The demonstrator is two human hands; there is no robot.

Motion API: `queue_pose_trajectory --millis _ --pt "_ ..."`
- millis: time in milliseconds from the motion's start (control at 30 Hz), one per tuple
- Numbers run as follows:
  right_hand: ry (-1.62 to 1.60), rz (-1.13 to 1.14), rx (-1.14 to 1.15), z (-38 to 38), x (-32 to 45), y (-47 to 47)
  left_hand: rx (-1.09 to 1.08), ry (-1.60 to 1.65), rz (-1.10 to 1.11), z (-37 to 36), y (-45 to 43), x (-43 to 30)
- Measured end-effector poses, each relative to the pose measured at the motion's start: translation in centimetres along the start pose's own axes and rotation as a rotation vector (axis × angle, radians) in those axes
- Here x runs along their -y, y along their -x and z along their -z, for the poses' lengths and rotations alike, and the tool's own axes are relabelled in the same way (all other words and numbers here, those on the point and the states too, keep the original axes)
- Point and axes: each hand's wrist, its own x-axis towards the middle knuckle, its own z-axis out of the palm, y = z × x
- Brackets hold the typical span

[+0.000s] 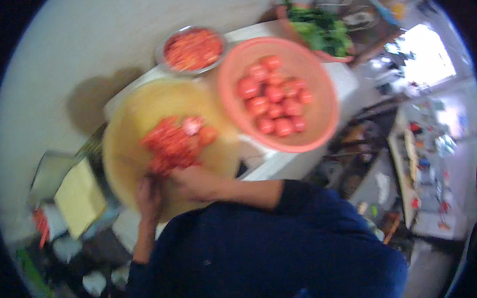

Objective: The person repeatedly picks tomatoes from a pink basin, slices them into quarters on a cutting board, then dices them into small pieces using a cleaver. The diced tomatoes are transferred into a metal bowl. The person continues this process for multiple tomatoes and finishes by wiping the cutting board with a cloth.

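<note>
On a round yellowish cutting board (144, 101) lies a heap of chopped tomatoes (168, 146), with larger tomato pieces (207, 135) at its upper right side. My left hand (149, 195) is at the heap's lower edge, over the near left part of the board. Beside it, close or touching, my right hand (191, 181) reaches in from the right with its fingers at the same edge. Blur and the hands' own backs hide the fingertips, so what either hand grips cannot be told. Whole tomatoes (275, 93) sit in a pink plastic basin (332, 113) right of the board.
A metal bowl of chopped tomatoes (193, 49) stands behind the board, against the wall side. Leafy greens (323, 33) fill a pinkish container at the back right. A pale yellow box-like object (80, 198) and a white container with red items (53, 221) are at the left.
</note>
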Motion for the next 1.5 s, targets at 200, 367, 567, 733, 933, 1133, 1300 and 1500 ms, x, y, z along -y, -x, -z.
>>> queue_pose_trajectory --millis 200,367,567,733,933,1133,1300,1500 --pt "-0.030 0.001 0.041 -0.9 -1.1 2.7 -0.225 0.000 -0.195 3.4 -8.4 -8.8" --pt "0.020 0.205 -0.105 -1.3 -1.0 2.7 0.183 -0.191 -0.546 -3.6 -13.2 -12.1" --pt "0.105 0.063 0.056 -2.8 -2.7 2.3 0.313 -0.341 -0.422 -6.2 -13.0 -10.0" --pt "0.084 0.117 -0.023 -2.7 -2.4 1.8 0.290 -0.243 -0.264 -4.8 -13.5 -10.9" --pt "-0.049 -0.063 0.070 0.9 -2.7 1.7 0.229 0.516 0.293 3.4 -11.6 -9.9" --pt "-0.026 -0.105 -0.032 2.2 -3.9 1.4 0.232 0.290 0.557 3.1 -4.9 -4.4" --pt "0.038 -0.101 0.016 3.0 -1.3 1.6 -0.108 -0.105 0.026 1.2 -2.3 -2.0" --pt "0.135 -0.088 0.061 2.9 1.2 1.8 -0.015 -0.052 -0.058 1.3 -2.5 -2.5"
